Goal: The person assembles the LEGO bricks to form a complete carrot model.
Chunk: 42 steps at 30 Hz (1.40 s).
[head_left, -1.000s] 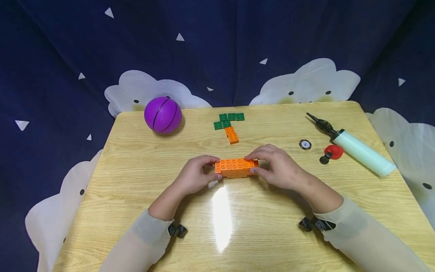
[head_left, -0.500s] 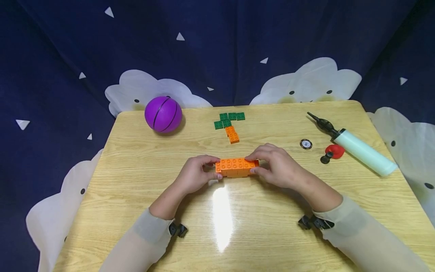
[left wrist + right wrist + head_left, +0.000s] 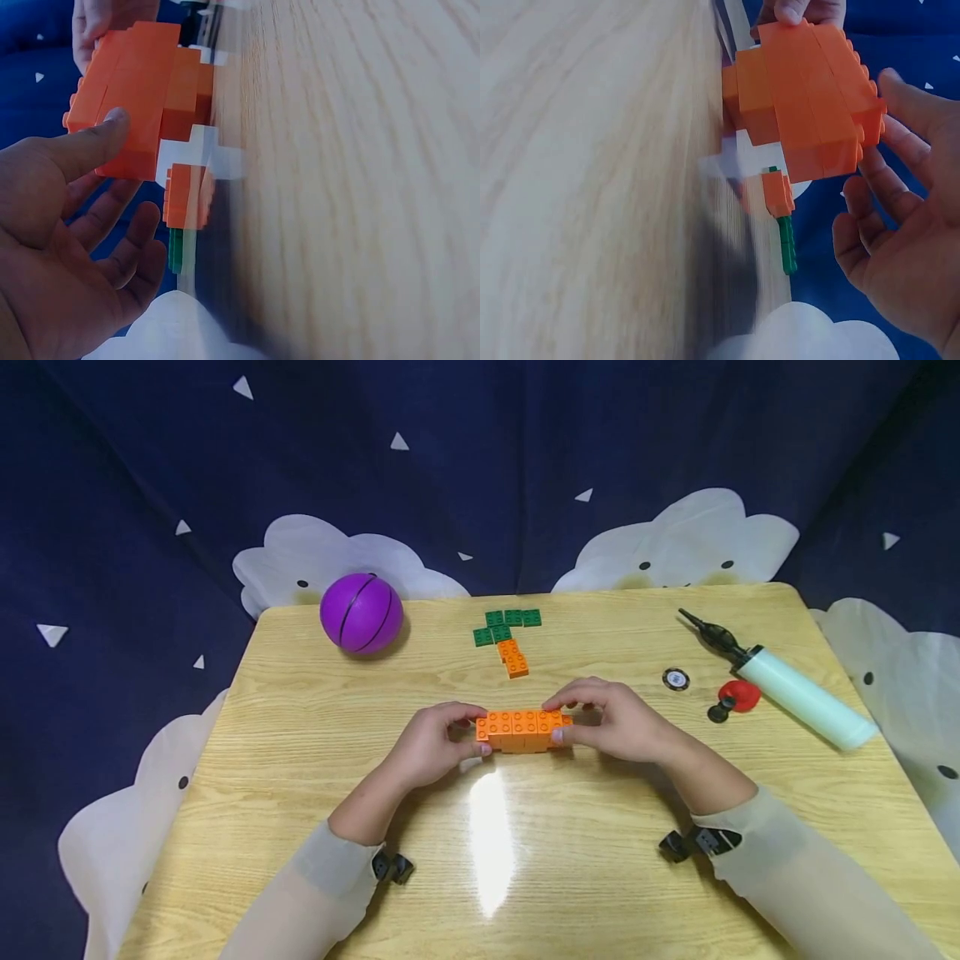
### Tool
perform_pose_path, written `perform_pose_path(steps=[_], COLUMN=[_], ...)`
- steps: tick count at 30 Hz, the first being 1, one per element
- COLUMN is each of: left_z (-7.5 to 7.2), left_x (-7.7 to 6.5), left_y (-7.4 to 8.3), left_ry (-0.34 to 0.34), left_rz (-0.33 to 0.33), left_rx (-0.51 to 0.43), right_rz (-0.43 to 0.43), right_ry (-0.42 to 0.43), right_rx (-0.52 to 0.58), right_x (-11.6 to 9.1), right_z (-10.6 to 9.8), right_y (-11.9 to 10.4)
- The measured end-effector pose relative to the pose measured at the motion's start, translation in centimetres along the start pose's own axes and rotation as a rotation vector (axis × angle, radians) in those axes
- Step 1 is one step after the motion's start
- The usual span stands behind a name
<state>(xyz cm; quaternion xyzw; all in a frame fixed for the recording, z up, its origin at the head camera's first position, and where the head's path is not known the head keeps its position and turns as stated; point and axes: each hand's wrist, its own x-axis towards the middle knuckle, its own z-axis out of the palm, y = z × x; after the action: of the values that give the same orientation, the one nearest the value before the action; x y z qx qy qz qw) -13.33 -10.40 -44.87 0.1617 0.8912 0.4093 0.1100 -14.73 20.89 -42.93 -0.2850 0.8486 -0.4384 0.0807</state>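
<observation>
An orange toy brick build (image 3: pixel 521 737), stepped narrower toward its bottom, stands lengthwise at the middle of the table. My left hand (image 3: pixel 427 750) pinches its left end, thumb in front and fingers behind; in the left wrist view the thumb lies flat on the orange build (image 3: pixel 135 90). At the other end, my right hand (image 3: pixel 626 725) has its thumb at the near side and its index finger at the far top edge. The right wrist view shows that right hand (image 3: pixel 919 240) with its thumb beside the studded top of the build (image 3: pixel 810 97).
Behind the build lie orange bricks (image 3: pixel 513 658) and several green bricks (image 3: pixel 500 632). A purple ball (image 3: pixel 362 613) sits at the back left. Toward the right are a round chip (image 3: pixel 676 679), a red item with a black part (image 3: pixel 739 696) and a pale hand pump (image 3: pixel 806 697).
My right thumb and palm have lifted slightly, widening the gap between thumb and index finger and baring more of the build's right end. The left hand and the build stay in place.
</observation>
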Motion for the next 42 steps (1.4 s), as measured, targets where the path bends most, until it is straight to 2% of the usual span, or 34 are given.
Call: perform_pose_path(steps=[5,16,23,33,42], left_z=[0.0,0.0,-0.1,-0.1,-0.2], left_x=[0.0,0.0,0.1,0.0,0.0], left_y=[-0.1,-0.1,0.0,0.0,-0.1], left_ry=[0.0,-0.002,0.002,-0.001,-0.006], left_rz=[0.0,0.009,0.003,0.02,0.019], left_rx=[-0.007,-0.016,-0.013,-0.024,-0.017], right_rz=[0.031,0.117,0.149,0.102,0.127], right_ry=[0.014,0.056,0.056,0.054,0.027], right_rx=[0.059,0.056,-0.023,-0.123,-0.2], right_x=[0.7,2.9,4.5,6.7,8.6], right_z=[-0.1,-0.2,-0.1,0.7,1.2], right_y=[0.4,1.6,2.7,3.5,4.3])
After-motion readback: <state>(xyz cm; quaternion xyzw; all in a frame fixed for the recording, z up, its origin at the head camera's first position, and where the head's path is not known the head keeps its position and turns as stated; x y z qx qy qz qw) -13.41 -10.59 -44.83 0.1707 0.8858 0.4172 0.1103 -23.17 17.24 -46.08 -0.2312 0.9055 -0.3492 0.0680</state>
